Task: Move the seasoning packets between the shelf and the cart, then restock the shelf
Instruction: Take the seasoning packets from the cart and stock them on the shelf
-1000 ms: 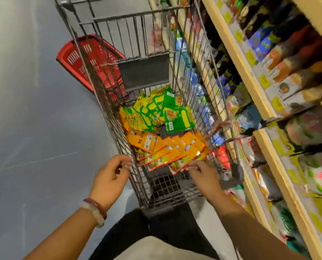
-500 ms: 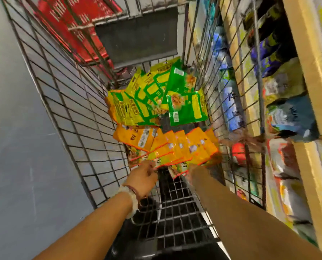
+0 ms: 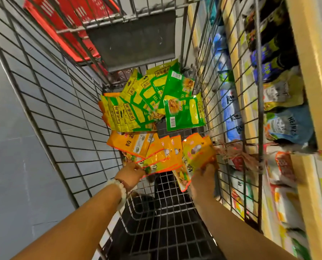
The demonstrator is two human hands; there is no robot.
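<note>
Orange packets (image 3: 164, 154) hide both hands' fingers; shelf (image 3: 306, 76) goods smear with blur; forearms run off frame.

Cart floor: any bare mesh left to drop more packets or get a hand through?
Free: bare mesh nearest the person, between both forearms, and a small gap between the green packets and the orange packets. Crowded: the far half, where the packets overlap, wall to wall.

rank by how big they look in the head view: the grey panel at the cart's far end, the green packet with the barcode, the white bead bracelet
1. grey panel, the largest.
2. green packet, clearly smaller.
3. white bead bracelet, the smallest, though it is nearest the camera.
</note>
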